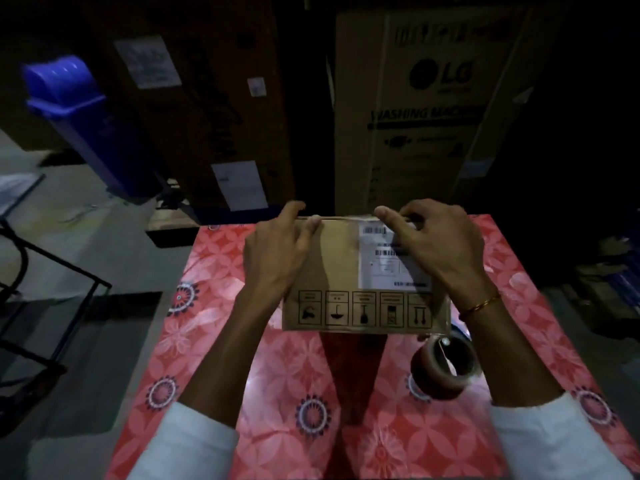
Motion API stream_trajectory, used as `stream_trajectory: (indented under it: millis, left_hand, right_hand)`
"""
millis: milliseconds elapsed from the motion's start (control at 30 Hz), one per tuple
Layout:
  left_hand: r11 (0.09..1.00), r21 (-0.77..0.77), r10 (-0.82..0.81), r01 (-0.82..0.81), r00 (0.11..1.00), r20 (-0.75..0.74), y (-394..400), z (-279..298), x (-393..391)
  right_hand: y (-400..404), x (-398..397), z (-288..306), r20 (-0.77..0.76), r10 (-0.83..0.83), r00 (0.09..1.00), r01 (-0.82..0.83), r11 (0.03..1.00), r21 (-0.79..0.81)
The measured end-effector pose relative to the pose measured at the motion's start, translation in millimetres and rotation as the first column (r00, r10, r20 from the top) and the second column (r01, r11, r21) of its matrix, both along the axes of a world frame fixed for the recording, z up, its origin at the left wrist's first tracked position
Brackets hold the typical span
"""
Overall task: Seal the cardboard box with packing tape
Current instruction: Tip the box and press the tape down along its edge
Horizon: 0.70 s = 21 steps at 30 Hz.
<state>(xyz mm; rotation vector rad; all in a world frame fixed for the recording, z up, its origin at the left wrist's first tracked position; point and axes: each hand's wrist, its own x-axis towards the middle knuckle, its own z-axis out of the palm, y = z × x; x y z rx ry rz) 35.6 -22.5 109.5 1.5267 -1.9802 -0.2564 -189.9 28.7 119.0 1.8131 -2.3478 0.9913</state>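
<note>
Both hands press on a cardboard box [341,271] atop a red patterned table [214,341].
The left hand [277,252] and right hand [440,242] rest with fingers loosely spread along its far edge; a tape roll [443,368] sits nearby.

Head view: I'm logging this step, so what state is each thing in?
Cardboard box: closed, on the table.
Tape roll: on the table, unheld.
Left hand: resting on the box.
Right hand: fingers at the box's far edge.
Blue bin: lid shut.
</note>
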Motion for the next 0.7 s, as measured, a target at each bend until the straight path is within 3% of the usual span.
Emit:
stream_trajectory:
  millis: [200,300,367,500,700]
  left_hand:
    - [0.998,0.037,0.044,-0.045,0.999,0.016,-14.5,0.7,-18.6]
    - [1.000,-0.001,-0.030,0.030,1.000,0.006,-16.1,-2.2,-30.9]
    - [0.999,0.006,-0.052,0.052,0.999,-0.003,-17.7,-2.1,-39.6]
    - [0.999,-0.031,0.043,-0.040,0.992,0.121,-23.3,-1.7,-52.8]
    - [0.997,-0.083,0.025,-0.005,0.972,0.234,-30.2,-8.8,-53.3]
  right_hand:
    - [-19.4,6.8,4.9,0.055,-0.033,0.998,0.030,0.998,0.057]
    - [-19.9,11.1,4.2,0.111,-0.055,0.992,0.048,0.996,0.073]
    - [-22.6,12.4,2.0,0.070,-0.058,0.996,0.053,0.997,0.064]
    - [-26.2,12.1,-3.4,0.007,-0.075,0.997,0.075,0.997,0.016]
    - [-30.0,11.1,-7.8,-0.031,-0.079,0.996,0.079,0.997,-0.004]
